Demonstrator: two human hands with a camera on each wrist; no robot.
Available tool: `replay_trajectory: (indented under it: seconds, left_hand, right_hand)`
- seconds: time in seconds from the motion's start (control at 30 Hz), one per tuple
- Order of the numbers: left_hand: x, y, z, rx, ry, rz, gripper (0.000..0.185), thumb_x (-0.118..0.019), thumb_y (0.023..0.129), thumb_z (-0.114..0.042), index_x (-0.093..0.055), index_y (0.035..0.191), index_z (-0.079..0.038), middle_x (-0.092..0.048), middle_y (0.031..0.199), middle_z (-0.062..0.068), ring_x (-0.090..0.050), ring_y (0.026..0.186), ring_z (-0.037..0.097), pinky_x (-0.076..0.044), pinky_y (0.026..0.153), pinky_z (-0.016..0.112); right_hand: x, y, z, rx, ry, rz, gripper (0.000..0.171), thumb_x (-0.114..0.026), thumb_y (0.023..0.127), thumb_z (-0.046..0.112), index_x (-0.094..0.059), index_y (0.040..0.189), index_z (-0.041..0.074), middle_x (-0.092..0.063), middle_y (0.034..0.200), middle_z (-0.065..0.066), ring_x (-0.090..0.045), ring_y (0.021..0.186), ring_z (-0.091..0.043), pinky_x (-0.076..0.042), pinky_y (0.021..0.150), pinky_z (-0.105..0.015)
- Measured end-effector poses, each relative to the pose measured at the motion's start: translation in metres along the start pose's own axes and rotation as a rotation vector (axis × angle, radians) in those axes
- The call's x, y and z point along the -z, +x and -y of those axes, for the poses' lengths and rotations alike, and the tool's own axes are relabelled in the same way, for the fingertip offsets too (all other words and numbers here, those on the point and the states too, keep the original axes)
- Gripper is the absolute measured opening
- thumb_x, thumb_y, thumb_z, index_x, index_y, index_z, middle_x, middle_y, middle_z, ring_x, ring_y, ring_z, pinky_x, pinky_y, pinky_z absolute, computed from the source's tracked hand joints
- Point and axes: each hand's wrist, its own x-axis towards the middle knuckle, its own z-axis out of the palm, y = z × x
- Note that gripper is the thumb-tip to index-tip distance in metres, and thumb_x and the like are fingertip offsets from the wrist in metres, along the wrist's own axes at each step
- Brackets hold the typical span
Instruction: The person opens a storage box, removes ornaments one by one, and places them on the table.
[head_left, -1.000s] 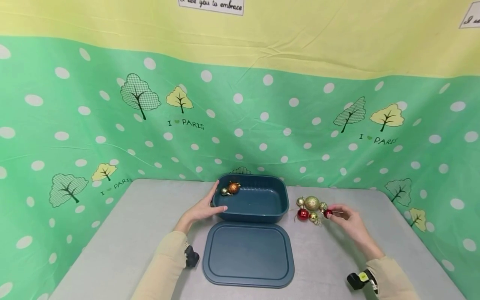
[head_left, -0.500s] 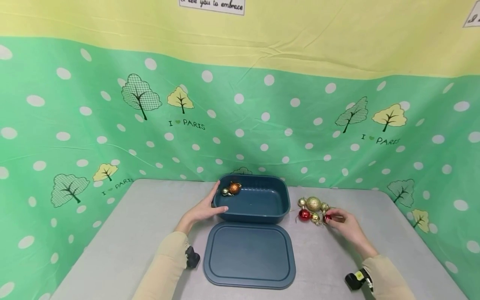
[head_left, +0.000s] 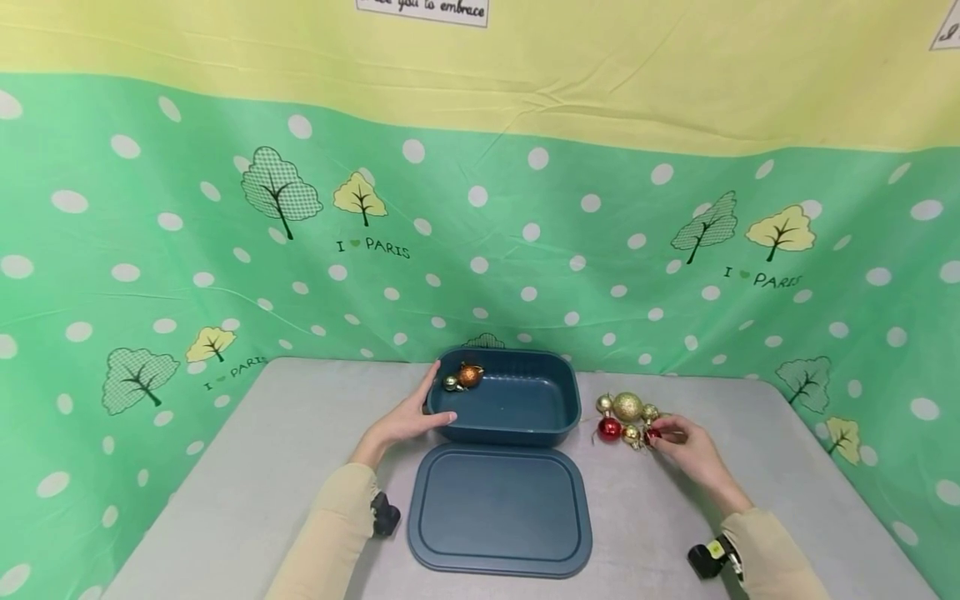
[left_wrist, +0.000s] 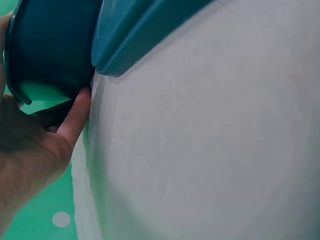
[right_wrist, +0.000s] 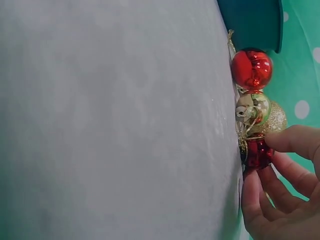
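My left hand (head_left: 408,418) rests against the left end of an open dark blue box (head_left: 517,435). Its thumb lies along the front wall and its fingers reach up the left side. Inside the box, at the left, sit an orange bauble (head_left: 470,375) and a small gold bauble (head_left: 451,382). My right hand (head_left: 693,452) pinches a small dark red bauble (right_wrist: 258,154) between thumb and fingers, low at the table. Beside it cluster a bright red bauble (head_left: 609,429), a large glittery gold bauble (head_left: 627,407) and several small gold ones, some with cord loops.
A flat dark blue lid (head_left: 500,510) lies on the grey table (head_left: 300,417) in front of the box. Behind the table hangs a green and yellow printed cloth (head_left: 480,208). A black wrist camera (head_left: 708,558) sits on the right wrist.
The right hand has shifted slightly left with the dark red bauble, closer to the other baubles. The left hand and the box have stayed in place.
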Motion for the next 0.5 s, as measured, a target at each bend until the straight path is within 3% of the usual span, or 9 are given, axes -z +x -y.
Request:
replay_trajectory:
  seconds: [0.23,0.5]
  left_hand:
    - [0.000,0.000,0.001,-0.006,-0.009,-0.001,0.100,-0.069,0.090,-0.030,0.005,0.156,-0.017,0.006,0.161,0.012,-0.002,0.143,0.040,-0.012,0.111,0.060]
    - [0.000,0.000,0.001,-0.004,-0.002,-0.005,0.100,-0.068,0.090,-0.030,0.006,0.156,-0.018,0.006,0.160,0.013,-0.003,0.143,0.042,-0.013,0.110,0.061]
  right_hand:
    - [0.008,-0.002,0.002,0.000,0.036,0.001,0.032,-0.064,0.087,-0.002,-0.055,0.116,-0.014,-0.057,0.115,-0.031,-0.059,0.103,-0.038,-0.051,0.074,-0.021]
    - [0.021,-0.001,0.008,0.045,0.096,-0.018,0.034,-0.063,0.090,0.001,-0.054,0.118,-0.014,-0.057,0.115,-0.031,-0.057,0.091,-0.002,-0.054,0.075,-0.024]
